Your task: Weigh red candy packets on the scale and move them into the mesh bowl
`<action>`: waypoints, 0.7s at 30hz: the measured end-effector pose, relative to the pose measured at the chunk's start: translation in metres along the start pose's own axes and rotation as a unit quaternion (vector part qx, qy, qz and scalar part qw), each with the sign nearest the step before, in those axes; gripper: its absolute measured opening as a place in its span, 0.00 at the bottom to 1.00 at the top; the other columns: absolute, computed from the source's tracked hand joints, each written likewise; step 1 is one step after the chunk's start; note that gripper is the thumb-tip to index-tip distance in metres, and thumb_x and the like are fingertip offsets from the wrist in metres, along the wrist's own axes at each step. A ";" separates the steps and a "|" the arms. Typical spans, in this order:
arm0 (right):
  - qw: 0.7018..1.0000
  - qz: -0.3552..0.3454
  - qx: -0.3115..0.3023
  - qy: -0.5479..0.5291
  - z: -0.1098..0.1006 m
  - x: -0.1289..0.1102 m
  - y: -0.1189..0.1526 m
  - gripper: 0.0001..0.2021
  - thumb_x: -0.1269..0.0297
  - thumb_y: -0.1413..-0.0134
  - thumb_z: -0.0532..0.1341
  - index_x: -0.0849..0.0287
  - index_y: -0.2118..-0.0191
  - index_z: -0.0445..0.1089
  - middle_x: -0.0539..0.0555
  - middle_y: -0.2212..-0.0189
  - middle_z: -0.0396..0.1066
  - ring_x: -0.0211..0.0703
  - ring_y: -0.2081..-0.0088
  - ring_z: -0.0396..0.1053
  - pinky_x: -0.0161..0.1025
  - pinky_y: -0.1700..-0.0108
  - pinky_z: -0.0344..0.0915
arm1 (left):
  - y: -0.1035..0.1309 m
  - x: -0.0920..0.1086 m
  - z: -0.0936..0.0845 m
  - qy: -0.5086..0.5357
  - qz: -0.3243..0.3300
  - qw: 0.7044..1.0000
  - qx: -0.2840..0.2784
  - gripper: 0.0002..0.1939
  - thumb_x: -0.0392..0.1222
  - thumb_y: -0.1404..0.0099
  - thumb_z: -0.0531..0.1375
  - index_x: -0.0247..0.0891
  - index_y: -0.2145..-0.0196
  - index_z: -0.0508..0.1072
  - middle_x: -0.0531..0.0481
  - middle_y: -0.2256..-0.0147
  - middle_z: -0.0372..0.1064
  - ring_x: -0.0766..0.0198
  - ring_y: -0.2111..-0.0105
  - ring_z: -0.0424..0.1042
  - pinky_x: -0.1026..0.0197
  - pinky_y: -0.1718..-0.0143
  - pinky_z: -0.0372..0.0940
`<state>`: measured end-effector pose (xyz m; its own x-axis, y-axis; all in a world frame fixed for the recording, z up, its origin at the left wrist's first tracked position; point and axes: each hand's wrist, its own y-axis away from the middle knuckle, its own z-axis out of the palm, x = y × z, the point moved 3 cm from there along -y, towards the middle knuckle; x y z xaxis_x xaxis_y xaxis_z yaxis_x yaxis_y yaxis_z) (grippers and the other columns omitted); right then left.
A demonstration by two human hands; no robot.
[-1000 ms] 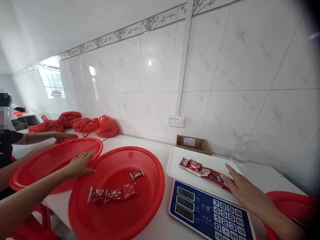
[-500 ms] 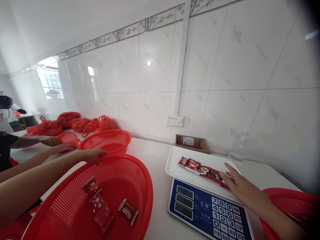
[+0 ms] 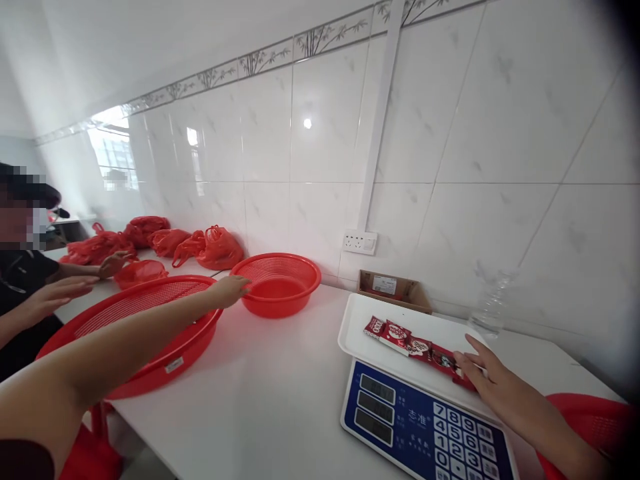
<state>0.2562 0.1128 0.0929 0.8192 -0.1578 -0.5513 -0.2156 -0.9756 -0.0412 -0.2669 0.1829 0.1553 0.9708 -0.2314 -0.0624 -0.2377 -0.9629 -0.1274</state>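
My left hand (image 3: 229, 291) reaches across the large red basket (image 3: 175, 365), its fingers curled over the near left rim of a smaller red basket (image 3: 277, 308). My right hand (image 3: 483, 377) is over the white scale pan (image 3: 357, 340), fingers apart, their tips touching the right end of a row of red snack packets (image 3: 420, 347). The packets lie end to end across the pan. Below it is the scale's blue keypad panel (image 3: 413, 427) with three displays, their digits hard to read. My forearm hides much of the large basket's inside.
A co-worker's two hands (image 3: 55, 297) are spread above the table at left, beside a red bag (image 3: 143, 273). Several red bags (image 3: 220, 248) line the wall. A cardboard box (image 3: 395, 291) and a clear plastic bottle (image 3: 490, 307) stand behind the scale; another red basket (image 3: 590, 417) sits at right.
The large basket with packets has moved left, towards the co-worker. The smaller basket has come right, with my left hand at its rim. The co-worker's hands have lifted off the red bag.
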 end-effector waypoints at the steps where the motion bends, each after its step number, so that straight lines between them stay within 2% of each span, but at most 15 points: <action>1: 1.000 0.003 -0.002 0.000 0.000 0.000 0.000 0.41 0.39 0.50 0.38 0.62 0.36 0.42 0.63 0.44 0.62 0.55 0.44 0.61 0.49 0.41 0.51 | -0.001 0.011 0.003 0.017 0.014 1.000 -0.015 0.23 0.50 0.33 0.45 0.40 0.45 0.62 0.42 0.48 0.64 0.54 0.48 0.63 0.53 0.49 0.58; 4: 1.000 0.012 -0.005 0.002 -0.001 -0.002 0.001 0.43 0.39 0.53 0.38 0.62 0.36 0.41 0.62 0.44 0.62 0.54 0.44 0.60 0.48 0.41 0.51 | 0.002 0.049 0.010 0.062 0.057 0.995 -0.051 0.27 0.58 0.35 0.46 0.41 0.44 0.62 0.44 0.48 0.65 0.53 0.49 0.63 0.53 0.48 0.57; 9: 1.000 0.016 -0.006 0.013 -0.002 -0.004 0.002 0.42 0.40 0.53 0.38 0.62 0.36 0.42 0.62 0.44 0.63 0.53 0.44 0.61 0.47 0.41 0.53 | 0.016 0.104 0.015 0.117 0.083 0.989 -0.035 0.26 0.56 0.34 0.45 0.41 0.44 0.61 0.44 0.49 0.65 0.54 0.49 0.63 0.51 0.46 0.55; 13: 1.000 -0.003 0.011 0.019 0.000 -0.001 0.000 0.42 0.40 0.52 0.39 0.62 0.37 0.45 0.63 0.46 0.65 0.55 0.45 0.62 0.48 0.42 0.54 | 0.039 0.144 0.021 0.128 0.090 0.987 0.020 0.23 0.52 0.34 0.48 0.40 0.45 0.61 0.43 0.48 0.64 0.54 0.46 0.61 0.44 0.40 0.43; 16: 0.999 -0.014 0.019 0.047 0.002 0.002 -0.001 0.40 0.40 0.50 0.39 0.62 0.37 0.47 0.62 0.46 0.66 0.54 0.45 0.62 0.49 0.43 0.55 | 0.061 0.175 0.028 0.133 0.114 0.978 0.117 0.20 0.47 0.35 0.52 0.39 0.47 0.63 0.42 0.48 0.64 0.48 0.41 0.52 0.37 0.40 0.38; 18: 0.997 -0.024 0.026 0.075 0.004 0.002 0.000 0.39 0.41 0.48 0.38 0.62 0.37 0.48 0.63 0.46 0.65 0.54 0.44 0.62 0.49 0.43 0.56 | 0.078 0.199 0.037 0.169 0.186 0.951 0.178 0.16 0.44 0.34 0.51 0.39 0.51 0.66 0.43 0.49 0.64 0.49 0.40 0.51 0.38 0.40 0.40; 19: 0.995 -0.033 0.032 0.091 0.004 0.002 0.001 0.38 0.41 0.47 0.38 0.63 0.37 0.49 0.64 0.46 0.64 0.55 0.44 0.61 0.49 0.44 0.57 | 0.086 0.212 0.044 0.198 0.250 0.930 0.182 0.15 0.43 0.34 0.50 0.38 0.52 0.67 0.43 0.50 0.65 0.52 0.42 0.54 0.42 0.39 0.43; 20: 0.992 -0.046 0.040 0.106 0.004 0.002 0.002 0.37 0.42 0.46 0.38 0.64 0.38 0.50 0.65 0.45 0.64 0.55 0.44 0.61 0.49 0.44 0.57 | 0.095 0.225 0.053 0.231 0.330 0.900 0.166 0.15 0.43 0.34 0.50 0.36 0.53 0.68 0.42 0.51 0.67 0.56 0.44 0.59 0.49 0.39 0.47; 21: 0.989 -0.062 0.049 0.124 0.005 0.001 0.003 0.37 0.43 0.45 0.38 0.66 0.39 0.51 0.65 0.45 0.63 0.55 0.44 0.61 0.49 0.44 0.58 | 0.103 0.238 0.063 0.261 0.414 0.863 0.126 0.15 0.44 0.34 0.51 0.35 0.54 0.69 0.43 0.52 0.68 0.59 0.47 0.63 0.57 0.40 0.52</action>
<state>0.2539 0.1101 0.0883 0.9449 -0.0824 -0.3169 -0.1460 -0.9723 -0.1825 -0.0626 0.0374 0.0648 0.3304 -0.9200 0.2106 -0.7925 -0.3916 -0.4676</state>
